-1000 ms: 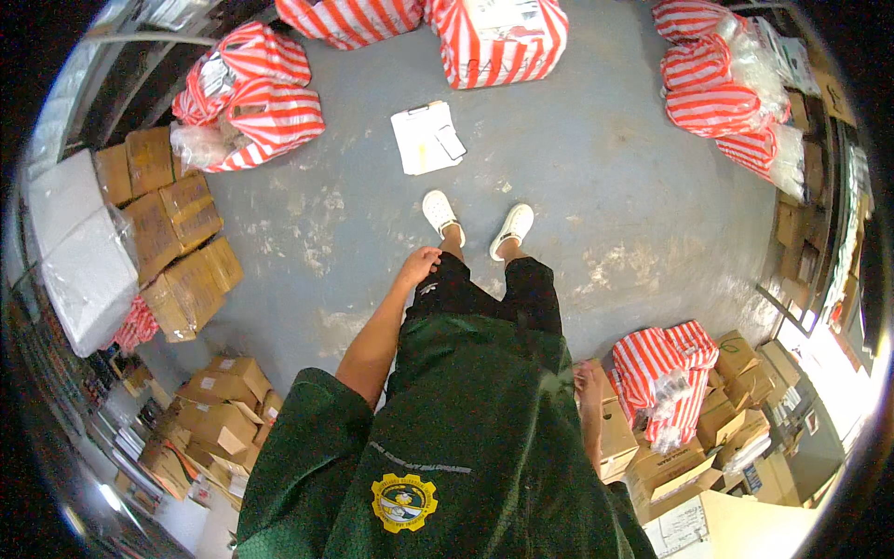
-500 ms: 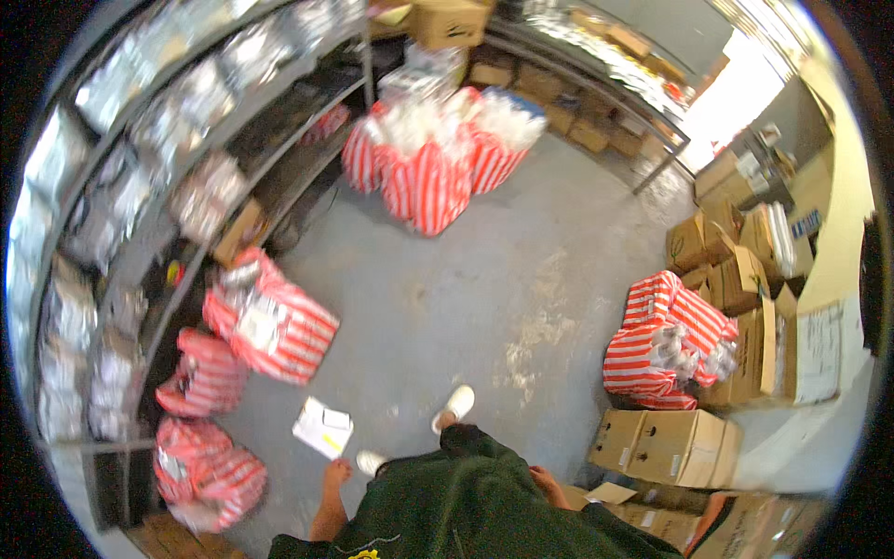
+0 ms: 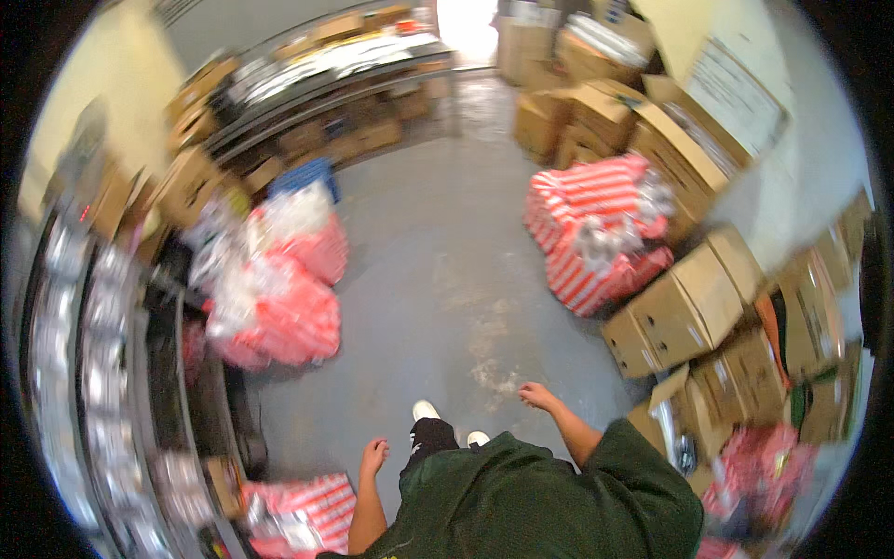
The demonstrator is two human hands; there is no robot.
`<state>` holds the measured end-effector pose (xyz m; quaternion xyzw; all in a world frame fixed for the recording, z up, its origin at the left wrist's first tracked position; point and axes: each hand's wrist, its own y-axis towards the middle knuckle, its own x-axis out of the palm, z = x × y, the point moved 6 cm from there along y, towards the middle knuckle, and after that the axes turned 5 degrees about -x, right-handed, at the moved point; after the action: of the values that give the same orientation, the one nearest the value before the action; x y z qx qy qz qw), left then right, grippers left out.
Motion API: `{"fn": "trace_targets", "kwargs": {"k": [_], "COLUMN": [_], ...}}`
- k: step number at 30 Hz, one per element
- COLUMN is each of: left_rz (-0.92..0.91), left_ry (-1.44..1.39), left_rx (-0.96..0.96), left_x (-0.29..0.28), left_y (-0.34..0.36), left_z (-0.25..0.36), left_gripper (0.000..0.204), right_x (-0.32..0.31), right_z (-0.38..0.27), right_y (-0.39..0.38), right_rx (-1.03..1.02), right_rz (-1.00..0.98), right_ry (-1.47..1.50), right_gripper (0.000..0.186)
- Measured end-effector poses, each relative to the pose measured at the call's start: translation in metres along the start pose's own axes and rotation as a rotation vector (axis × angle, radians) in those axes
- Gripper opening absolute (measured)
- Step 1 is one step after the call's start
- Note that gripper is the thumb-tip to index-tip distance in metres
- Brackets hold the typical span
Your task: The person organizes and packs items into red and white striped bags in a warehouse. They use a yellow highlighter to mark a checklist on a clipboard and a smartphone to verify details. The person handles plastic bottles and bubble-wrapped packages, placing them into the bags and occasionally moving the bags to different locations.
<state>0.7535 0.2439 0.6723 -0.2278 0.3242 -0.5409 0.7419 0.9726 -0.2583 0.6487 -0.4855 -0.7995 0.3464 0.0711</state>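
My left hand (image 3: 374,456) hangs in front of my body at the lower middle, its fingers loosely bent and slightly apart. Nothing shows in it. Held out to the right over the grey floor (image 3: 438,307) is my right hand (image 3: 536,396), also loosely open and with nothing visible in it. Neither hand touches anything. Nearest my left forearm is a red-and-white striped bag (image 3: 326,508) with clear plastic packs on it. Another striped bag (image 3: 596,200) stands ahead on the right, beyond my right hand.
Shelves of clear-wrapped packs (image 3: 107,382) line the left. Bulging striped bags (image 3: 289,307) stand beside them. A long table (image 3: 326,88) with boxes under it is at the far left. Cardboard boxes (image 3: 684,303) are stacked along the right, near a whiteboard (image 3: 736,98). A bright doorway (image 3: 467,33) lies ahead.
My view has turned right: the far table and bags have shifted left, and the doorway now lies ahead. The papers on the floor have left view. My right arm has swung out into view.
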Motion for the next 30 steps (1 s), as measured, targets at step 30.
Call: {"fn": "trace_targets", "kwargs": {"k": [30], "left_rz": [-0.593], "left_ry": [0.676], "left_rx": [0.406], "left_x": [0.319], "left_y": [0.606], "left_z": [0.71], "left_gripper": [0.033], "right_x": [-0.071], "right_z": [-0.039], "right_y": [0.209], "right_rx": [0.672], "right_rz": [0.249], "right_ry": [0.546], "right_gripper": [0.029]}}
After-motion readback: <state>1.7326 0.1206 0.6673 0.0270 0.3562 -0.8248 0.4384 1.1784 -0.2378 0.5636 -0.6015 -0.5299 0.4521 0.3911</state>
